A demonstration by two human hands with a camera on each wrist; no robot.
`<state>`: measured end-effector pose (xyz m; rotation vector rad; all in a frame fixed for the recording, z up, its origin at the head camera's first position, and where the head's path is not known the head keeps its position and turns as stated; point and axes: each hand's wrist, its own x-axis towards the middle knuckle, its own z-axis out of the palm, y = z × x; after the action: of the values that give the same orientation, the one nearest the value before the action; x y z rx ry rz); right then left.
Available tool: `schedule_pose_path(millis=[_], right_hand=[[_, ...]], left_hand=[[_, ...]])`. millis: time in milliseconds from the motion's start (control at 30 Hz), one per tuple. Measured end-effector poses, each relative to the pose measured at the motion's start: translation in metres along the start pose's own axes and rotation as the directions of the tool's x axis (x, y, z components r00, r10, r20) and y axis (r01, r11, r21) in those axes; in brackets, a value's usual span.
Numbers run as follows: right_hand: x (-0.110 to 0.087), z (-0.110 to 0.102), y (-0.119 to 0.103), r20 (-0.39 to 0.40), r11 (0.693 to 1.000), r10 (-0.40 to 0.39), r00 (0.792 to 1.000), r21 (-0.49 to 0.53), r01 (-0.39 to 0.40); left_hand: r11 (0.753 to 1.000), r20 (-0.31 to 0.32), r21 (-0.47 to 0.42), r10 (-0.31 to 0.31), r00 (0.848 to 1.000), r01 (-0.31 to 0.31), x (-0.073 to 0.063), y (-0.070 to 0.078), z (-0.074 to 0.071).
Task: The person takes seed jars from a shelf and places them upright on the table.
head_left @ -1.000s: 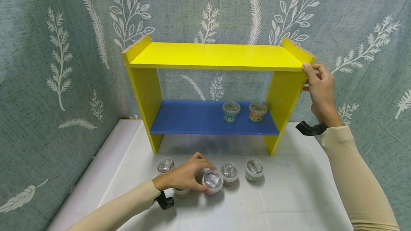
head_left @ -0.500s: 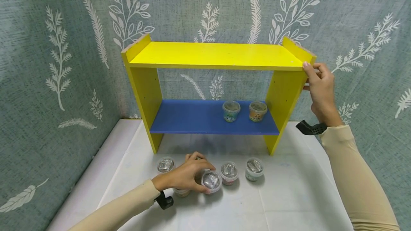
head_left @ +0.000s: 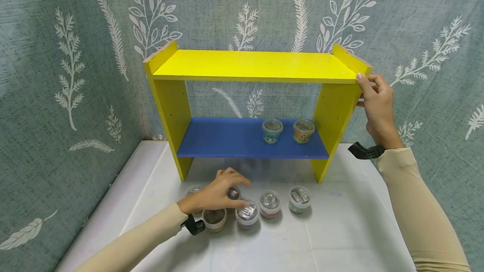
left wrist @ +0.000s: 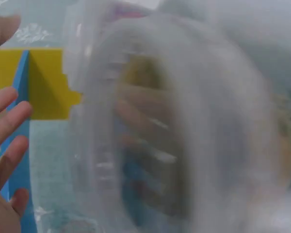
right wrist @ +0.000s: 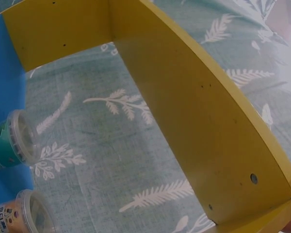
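Note:
My left hand (head_left: 217, 192) is over the small lidded plastic tubs on the table, fingers spread and holding nothing. Its thumb overlaps the rim of a tub with silvery contents (head_left: 247, 217). Under the palm shows a dark tub (head_left: 233, 193), and by the wrist stands a brownish one (head_left: 214, 219). In the left wrist view a blurred clear rim (left wrist: 223, 121) fills much of the picture beside the parted fingers (left wrist: 9, 119). My right hand (head_left: 380, 108) grips the right side panel of a yellow and blue shelf (head_left: 253, 65), thumb on the front edge, other fingers mostly hidden behind.
On the blue middle board stand a green-labelled tub (head_left: 272, 132) and an orange-labelled tub (head_left: 303, 132). Two more tubs, one pinkish (head_left: 270, 205) and one pale (head_left: 299, 200), sit right of my left hand. Another tub (head_left: 193, 189) is partly covered by it. Patterned cloth (head_left: 242, 7) hangs behind.
My left hand has let go of the tub with silvery contents, which now stands on the table. The fingers have spread and lifted back toward the shelf. The right hand keeps its grip.

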<state>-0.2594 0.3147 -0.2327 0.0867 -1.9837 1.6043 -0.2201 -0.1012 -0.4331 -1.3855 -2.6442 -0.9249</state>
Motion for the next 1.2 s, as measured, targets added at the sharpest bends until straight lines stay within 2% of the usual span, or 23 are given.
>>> schedule_pose_path(millis=[300, 600, 900, 1200], right_hand=[[0.0, 0.0, 0.0, 0.005, 1.0, 0.004, 1.0, 0.013, -0.004], [0.001, 0.0, 0.001, 0.007, 1.0, -0.01, 1.0, 0.021, 0.01], [0.003, -0.003, 0.005, 0.014, 0.999, -0.013, 1.0, 0.037, 0.012], [0.004, -0.003, 0.002, 0.02, 1.0, 0.011, 1.0, -0.007, -0.011]], left_hand=[[0.999, -0.097, -0.052, -0.009, 0.995, 0.004, 0.012, -0.005, -0.01], [0.996, -0.173, -0.084, -0.012, 0.985, -0.002, 0.035, -0.008, -0.021], [0.987, -0.196, -0.159, -0.062, 0.979, 0.03, 0.064, -0.009, -0.036], [0.983, -0.198, -0.177, -0.084, 0.977, 0.049, 0.084, -0.015, -0.04]])
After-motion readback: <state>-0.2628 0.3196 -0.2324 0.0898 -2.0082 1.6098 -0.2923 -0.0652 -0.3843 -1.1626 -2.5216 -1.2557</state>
